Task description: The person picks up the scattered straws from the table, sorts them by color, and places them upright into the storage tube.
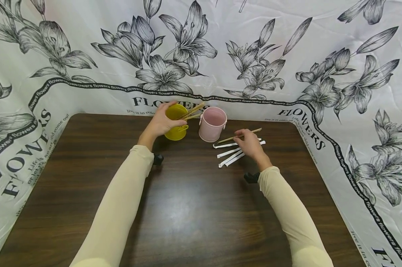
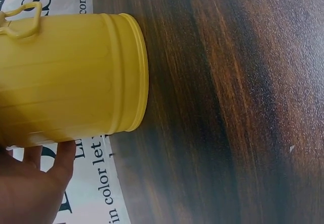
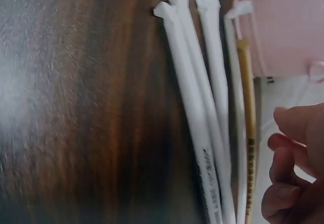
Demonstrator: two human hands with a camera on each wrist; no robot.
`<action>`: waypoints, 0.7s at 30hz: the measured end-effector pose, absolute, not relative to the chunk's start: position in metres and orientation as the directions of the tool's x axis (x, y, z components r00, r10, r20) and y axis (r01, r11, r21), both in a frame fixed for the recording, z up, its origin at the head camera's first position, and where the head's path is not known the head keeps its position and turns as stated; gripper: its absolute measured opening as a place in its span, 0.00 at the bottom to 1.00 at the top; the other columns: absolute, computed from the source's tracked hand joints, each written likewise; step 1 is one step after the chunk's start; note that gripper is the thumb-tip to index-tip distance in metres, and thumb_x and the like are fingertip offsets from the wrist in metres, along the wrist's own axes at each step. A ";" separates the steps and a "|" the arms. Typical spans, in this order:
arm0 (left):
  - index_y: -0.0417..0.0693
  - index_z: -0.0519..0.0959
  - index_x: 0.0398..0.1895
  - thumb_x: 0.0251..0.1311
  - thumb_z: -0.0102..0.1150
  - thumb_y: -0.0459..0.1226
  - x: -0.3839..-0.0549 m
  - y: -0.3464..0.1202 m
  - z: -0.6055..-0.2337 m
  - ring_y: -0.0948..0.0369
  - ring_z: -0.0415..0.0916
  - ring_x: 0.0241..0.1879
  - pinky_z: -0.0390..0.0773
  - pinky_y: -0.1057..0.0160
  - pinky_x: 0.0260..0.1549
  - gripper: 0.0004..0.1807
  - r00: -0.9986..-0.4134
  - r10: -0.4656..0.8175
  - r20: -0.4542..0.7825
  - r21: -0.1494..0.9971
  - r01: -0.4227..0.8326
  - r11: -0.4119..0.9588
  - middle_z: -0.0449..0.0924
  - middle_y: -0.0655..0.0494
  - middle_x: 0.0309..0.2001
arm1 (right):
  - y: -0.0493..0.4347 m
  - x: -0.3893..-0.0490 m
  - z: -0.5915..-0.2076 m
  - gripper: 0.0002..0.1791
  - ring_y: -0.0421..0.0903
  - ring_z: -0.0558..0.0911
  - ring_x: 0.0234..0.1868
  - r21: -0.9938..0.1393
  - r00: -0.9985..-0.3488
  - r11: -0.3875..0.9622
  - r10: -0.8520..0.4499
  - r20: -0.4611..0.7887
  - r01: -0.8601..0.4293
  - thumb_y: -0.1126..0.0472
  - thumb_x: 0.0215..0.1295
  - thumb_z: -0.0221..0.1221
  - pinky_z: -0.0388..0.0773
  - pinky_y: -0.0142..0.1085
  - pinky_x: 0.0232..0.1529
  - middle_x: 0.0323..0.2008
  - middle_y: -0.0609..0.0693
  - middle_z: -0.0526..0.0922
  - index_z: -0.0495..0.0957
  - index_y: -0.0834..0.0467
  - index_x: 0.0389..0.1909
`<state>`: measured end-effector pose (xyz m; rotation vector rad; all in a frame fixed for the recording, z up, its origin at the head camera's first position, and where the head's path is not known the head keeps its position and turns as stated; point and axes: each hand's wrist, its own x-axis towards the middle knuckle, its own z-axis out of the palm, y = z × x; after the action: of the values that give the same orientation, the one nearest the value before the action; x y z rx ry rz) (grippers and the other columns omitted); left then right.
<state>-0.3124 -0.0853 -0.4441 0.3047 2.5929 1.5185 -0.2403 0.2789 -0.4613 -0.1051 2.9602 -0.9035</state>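
Note:
At the back of the table, my left hand (image 1: 160,121) grips a small yellow bucket (image 1: 175,134), its fingers curved around the side. Several tan sticks (image 1: 195,109) lean out over that bucket's right rim. My right hand (image 1: 251,146) is over a single tan stick (image 1: 256,130) with bent fingers. In the right wrist view this stick (image 3: 248,97) bears dark printing, and a small gap shows between it and the fingertips. Several white paper-wrapped straws (image 1: 228,152) lie fanned out beside it, partly beneath the right hand.
Between the hands stands a pink bucket (image 1: 212,128) with side lugs, close to the yellow one. The dark wooden table (image 1: 187,215) meets a white flower-printed cloth (image 1: 217,85) along its back and sides.

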 end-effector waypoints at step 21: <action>0.65 0.59 0.79 0.47 0.78 0.58 -0.314 -0.087 -0.446 0.46 0.55 0.76 0.55 0.38 0.76 0.55 -0.972 0.233 -0.006 0.870 0.110 0.480 0.51 0.50 0.79 | 0.255 -0.246 -0.487 0.08 0.59 0.87 0.38 -0.083 -0.959 0.963 -0.242 0.149 -0.256 0.63 0.69 0.60 0.84 0.56 0.36 0.43 0.53 0.85 0.86 0.54 0.45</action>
<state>-0.3140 -0.0867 -0.4465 0.3021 2.5948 1.5120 -0.2455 0.2551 -0.4867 -0.4139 3.2487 -0.1662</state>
